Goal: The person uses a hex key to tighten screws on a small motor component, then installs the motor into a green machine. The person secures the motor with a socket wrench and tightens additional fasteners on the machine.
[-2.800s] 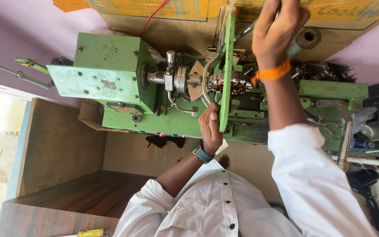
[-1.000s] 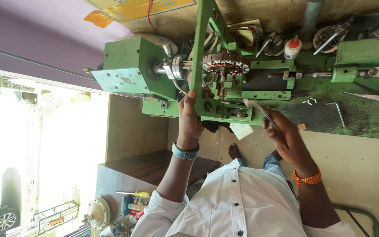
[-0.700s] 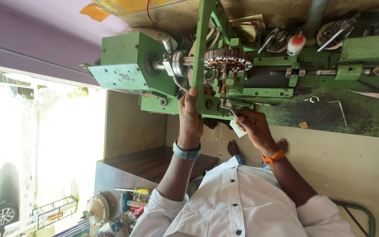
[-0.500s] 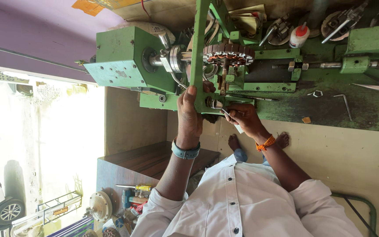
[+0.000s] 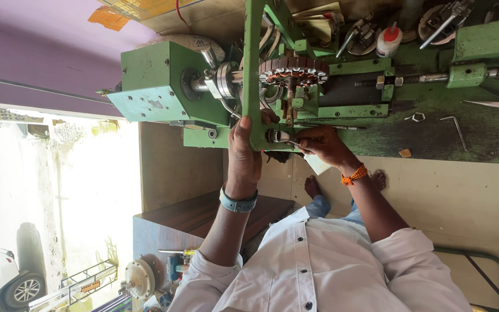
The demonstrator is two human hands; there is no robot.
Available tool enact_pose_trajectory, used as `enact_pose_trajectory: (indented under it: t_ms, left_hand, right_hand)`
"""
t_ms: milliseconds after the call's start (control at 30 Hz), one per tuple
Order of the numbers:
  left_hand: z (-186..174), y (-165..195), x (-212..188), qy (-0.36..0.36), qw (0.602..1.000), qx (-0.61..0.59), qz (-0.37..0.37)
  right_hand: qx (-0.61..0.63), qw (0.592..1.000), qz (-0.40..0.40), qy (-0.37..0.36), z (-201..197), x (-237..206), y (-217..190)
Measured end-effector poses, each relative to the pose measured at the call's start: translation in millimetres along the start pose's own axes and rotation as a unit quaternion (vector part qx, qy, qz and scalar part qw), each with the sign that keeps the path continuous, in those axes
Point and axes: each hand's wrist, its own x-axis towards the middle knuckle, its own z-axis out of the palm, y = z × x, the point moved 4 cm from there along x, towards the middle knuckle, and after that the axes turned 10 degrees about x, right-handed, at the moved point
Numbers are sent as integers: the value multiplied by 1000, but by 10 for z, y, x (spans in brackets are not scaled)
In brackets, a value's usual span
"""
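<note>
A green winding machine (image 5: 163, 86) stands on a green bench, with a round toothed core wound in copper wire (image 5: 293, 69) mounted on its shaft. My left hand (image 5: 244, 153), with a blue-grey wristband, is wrapped around the green upright bar (image 5: 253, 63) in front of the core. My right hand (image 5: 319, 144), with an orange bead bracelet, pinches a thin metal tool (image 5: 294, 143) against a small silver knob (image 5: 276, 136) at the base of that bar. A white slip of paper (image 5: 319, 166) shows just under the right hand.
On the bench (image 5: 480, 136) lie a hex key (image 5: 454, 127), a small nut (image 5: 417, 117) and a white glue bottle with a red cap (image 5: 389, 39). A wooden cabinet (image 5: 174, 167) sits under the machine. Bare feet (image 5: 313, 186) rest on the floor. Motor parts (image 5: 140, 279) lie low on the left.
My right hand came down from the top of the machine, swung past the bench's front edge, and moved left to the knob. My left hand stayed on the green bar.
</note>
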Motion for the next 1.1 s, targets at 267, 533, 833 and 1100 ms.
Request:
enact_pose_trajectory:
  t_ms: [267,533,833,1100]
  left_hand:
    - [-25,43,-14,-27,1000,-2,-14]
    - [-26,58,-19,-23,1000,13,-6]
    - [-67,43,-6,-25,1000,16,-8]
    - [-83,44,1,-52,999,12,-2]
  right_hand:
    - [43,998,-33,-39,93,42,147]
    - [3,999,33,-17,-2,33,100]
    - [32,997,22,-64,-58,74,122]
    - [201,978,7,60,515,-388,358]
